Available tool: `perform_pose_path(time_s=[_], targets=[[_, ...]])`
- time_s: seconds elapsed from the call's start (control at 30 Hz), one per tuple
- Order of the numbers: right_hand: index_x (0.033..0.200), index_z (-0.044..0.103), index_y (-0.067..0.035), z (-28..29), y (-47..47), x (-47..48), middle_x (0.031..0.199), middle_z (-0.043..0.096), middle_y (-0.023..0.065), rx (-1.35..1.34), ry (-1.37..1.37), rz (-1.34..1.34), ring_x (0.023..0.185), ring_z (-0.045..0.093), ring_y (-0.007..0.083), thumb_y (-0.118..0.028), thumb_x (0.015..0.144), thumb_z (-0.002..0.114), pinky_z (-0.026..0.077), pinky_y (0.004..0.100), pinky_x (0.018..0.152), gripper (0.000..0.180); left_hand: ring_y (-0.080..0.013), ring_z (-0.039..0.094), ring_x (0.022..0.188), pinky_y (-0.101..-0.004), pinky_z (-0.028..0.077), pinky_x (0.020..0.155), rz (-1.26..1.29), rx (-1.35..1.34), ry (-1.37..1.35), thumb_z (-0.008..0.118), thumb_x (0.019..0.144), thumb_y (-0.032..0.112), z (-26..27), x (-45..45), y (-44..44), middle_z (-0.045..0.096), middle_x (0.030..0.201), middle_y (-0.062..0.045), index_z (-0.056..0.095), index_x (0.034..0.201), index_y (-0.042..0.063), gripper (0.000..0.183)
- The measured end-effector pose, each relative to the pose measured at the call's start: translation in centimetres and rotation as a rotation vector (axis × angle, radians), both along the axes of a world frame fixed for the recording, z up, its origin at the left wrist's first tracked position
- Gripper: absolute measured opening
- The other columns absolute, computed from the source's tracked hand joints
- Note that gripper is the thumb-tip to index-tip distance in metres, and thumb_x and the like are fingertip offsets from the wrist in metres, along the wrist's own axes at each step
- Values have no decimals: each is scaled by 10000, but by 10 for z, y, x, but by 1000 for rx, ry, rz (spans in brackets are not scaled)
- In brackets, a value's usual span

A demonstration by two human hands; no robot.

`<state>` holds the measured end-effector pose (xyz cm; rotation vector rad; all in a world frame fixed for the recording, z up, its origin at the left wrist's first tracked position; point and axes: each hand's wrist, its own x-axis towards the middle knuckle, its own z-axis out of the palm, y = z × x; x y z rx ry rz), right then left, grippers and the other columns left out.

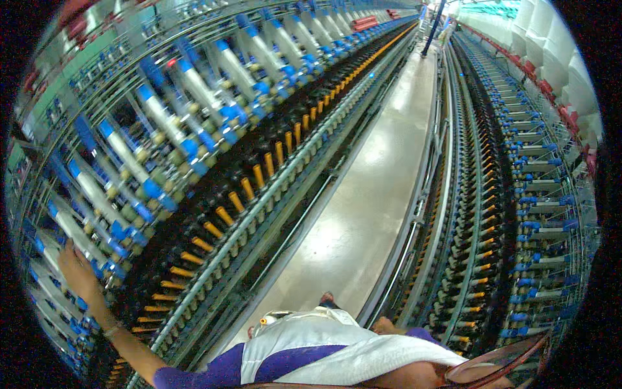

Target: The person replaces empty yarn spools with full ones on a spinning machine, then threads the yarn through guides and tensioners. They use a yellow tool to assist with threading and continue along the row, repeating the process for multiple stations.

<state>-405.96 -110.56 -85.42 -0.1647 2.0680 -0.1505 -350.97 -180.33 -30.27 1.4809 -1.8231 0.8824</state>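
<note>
My left hand (77, 266) is stretched out to the far left, over the white drafting arms (114, 150) with blue ends on a ring spinning frame. Its fingers lie at one of these arms; blur hides whether they grip anything. Close to the right side of my white apron (306, 333), my right hand (386, 326) shows only in part, low beside the other machine, and its fingers are hidden. A tube with an orange end (265, 321) pokes out at the apron's left edge.
Orange bobbin tubes (247, 188) stand in a long row behind a pale green rail (233, 232). A second spinning frame (478, 204) lines the right side. Between them runs a narrow shiny aisle floor (335, 233), with a dark post (434, 29) at its far end.
</note>
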Motion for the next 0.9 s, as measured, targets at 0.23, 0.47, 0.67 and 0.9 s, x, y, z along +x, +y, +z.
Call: perform_pose_path(time_s=[0.23, 0.47, 0.67, 0.9], targets=[[789, 718, -33, -44, -107, -174, 773, 702, 166, -265, 299, 334, 677, 683, 326, -355, 914, 546, 551, 453, 713, 386, -362, 517, 1242, -464, 391, 1072, -498, 477, 373, 595, 963, 131, -64, -389, 57, 599, 1266, -167, 671, 1132, 43, 206], [1077, 636, -24, -8, -232, -442, 812, 665, 80, -687, 167, -392, 637, 658, 171, -253, 990, 562, 523, 324, 548, 256, -361, 585, 1101, -447, 465, 962, -858, 411, 254, 593, 947, 125, -38, -704, -1, 606, 1186, -157, 673, 1131, 44, 216], [1011, 633, -34, 23, -226, -636, 754, 644, 69, -587, 30, -722, 596, 629, 177, -178, 969, 592, 472, 318, 488, 155, -364, 568, 1169, -441, 446, 1007, -1153, 542, 280, 615, 923, 124, -49, -1025, -98, 617, 1233, -173, 660, 1156, 43, 251], [857, 657, -36, 10, -143, -812, 676, 607, 92, -613, -16, -1068, 583, 611, 220, -141, 920, 626, 481, 383, 482, 127, -353, 532, 1198, -447, 421, 1054, -1612, 486, -29, 658, 884, 180, -56, -1451, -164, 589, 1218, -165, 596, 1240, 48, 385]])
